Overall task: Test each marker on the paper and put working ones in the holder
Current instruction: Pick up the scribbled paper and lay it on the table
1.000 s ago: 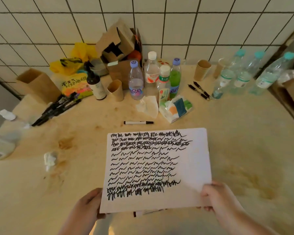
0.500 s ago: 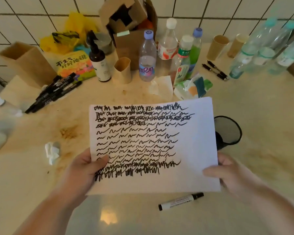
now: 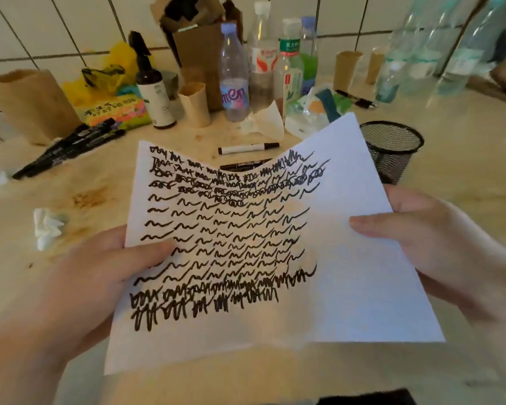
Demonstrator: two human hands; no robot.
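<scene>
You hold the paper (image 3: 319, 258) in the air between your two hands, above the table (image 3: 450, 171). It is one thin sheet, light and very soft: it already bends into a valley along the middle, so it will not stay flat without support. Your left hand (image 3: 79, 287) pinches the left edge, the thumb lying on top over the black scribbles and the fingers hidden under the sheet. Your right hand (image 3: 438, 244) pinches the right edge in the same way, thumb on the white part. Holding by the two side edges is good; I think a hard pull could tear the sheet, and a one-hand grip will let it fold down.

Most of the sheet is covered with test lines, and free space remains mainly on the side of your right hand.

Just beyond the far edge of the paper lie two markers: a white marker (image 3: 247, 148) and a dark marker (image 3: 243, 166), partly hidden by the sheet. They look stiff, smooth and light, so take one around the middle of the barrel. The mesh holder (image 3: 392, 150) stands beyond your right hand, near it. A bundle of black markers (image 3: 70, 147) lies well beyond your left hand.
</scene>
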